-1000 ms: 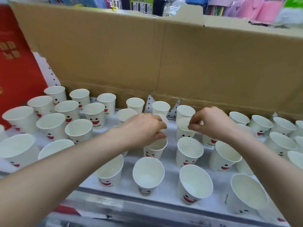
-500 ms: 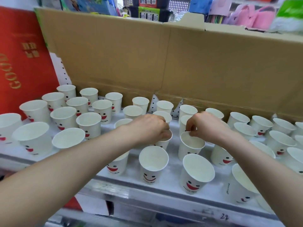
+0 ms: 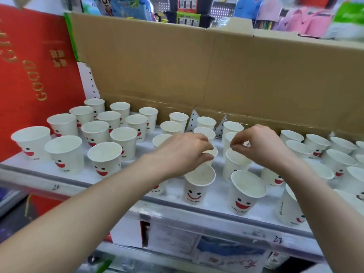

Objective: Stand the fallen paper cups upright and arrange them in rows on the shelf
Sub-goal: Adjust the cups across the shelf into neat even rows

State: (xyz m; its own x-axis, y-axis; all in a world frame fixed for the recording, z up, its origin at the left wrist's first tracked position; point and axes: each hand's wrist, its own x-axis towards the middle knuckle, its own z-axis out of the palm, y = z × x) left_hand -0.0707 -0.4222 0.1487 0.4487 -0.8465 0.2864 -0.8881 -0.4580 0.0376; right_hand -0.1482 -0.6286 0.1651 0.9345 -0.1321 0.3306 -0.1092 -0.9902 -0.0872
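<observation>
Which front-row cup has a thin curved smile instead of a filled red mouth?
The cup just below the left hand; the others' visible mouths are filled red.

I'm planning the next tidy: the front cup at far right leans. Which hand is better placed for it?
Right. The right hand is on that side, nearer the leaning cup; the left hand grips a middle cup and would have to cross.

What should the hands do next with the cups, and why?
Probably set the white paper cup that the left hand grips down upright on the white shelf, lined up behind the front smiley-face paper cup, then let go. The hand curls round it, and it isn't yet in a row.
</observation>
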